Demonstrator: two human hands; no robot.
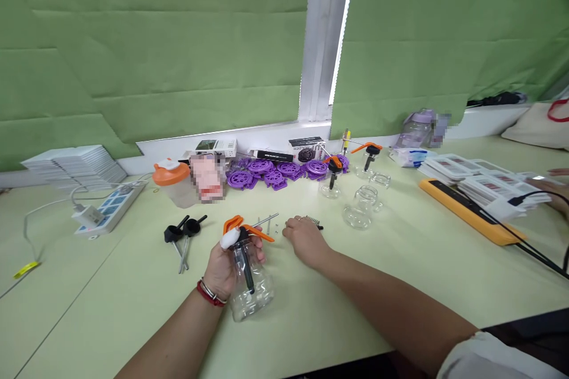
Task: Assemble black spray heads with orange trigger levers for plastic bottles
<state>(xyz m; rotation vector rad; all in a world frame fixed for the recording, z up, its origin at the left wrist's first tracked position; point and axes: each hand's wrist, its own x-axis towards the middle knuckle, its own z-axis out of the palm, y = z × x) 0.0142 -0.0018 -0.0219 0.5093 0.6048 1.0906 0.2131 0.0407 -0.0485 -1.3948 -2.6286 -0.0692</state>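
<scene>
Left hand (224, 269), red band at the wrist, grip clamped round the neck of a clear bottle (253, 290); bottle tilted, base toward the camera, resting on or just above the bench (89, 308), cannot tell which. Bottle carries a black pump stem inside and an orange trigger (246, 228) on top; a white-wrapped fingertip lies against the trigger. Right hand (306, 240) palm down on the bench just right of the bottle, fingers curled together over small parts; whether anything is pinched, cannot tell. Just beyond the hands: a thin metal rod (267, 222), tiny screws (275, 226), a small spring (315, 222). Left of the bottle, two black caps (184, 229) with tubes lie on the bench. Farther right, empty clear jars (360, 207), two more with orange triggers fitted (331, 177). Far left, a power strip (111, 207) with a plugged charger, and a stack of white cards (73, 166). Behind, an orange-lidded shaker (171, 183), a pile of purple wheels (275, 173), small boxes (306, 148) along the sill. At right edge, an orange tray (471, 213) with packets and black cable; another person's hand (555, 189) near it. Green blinds (155, 41) at back.
</scene>
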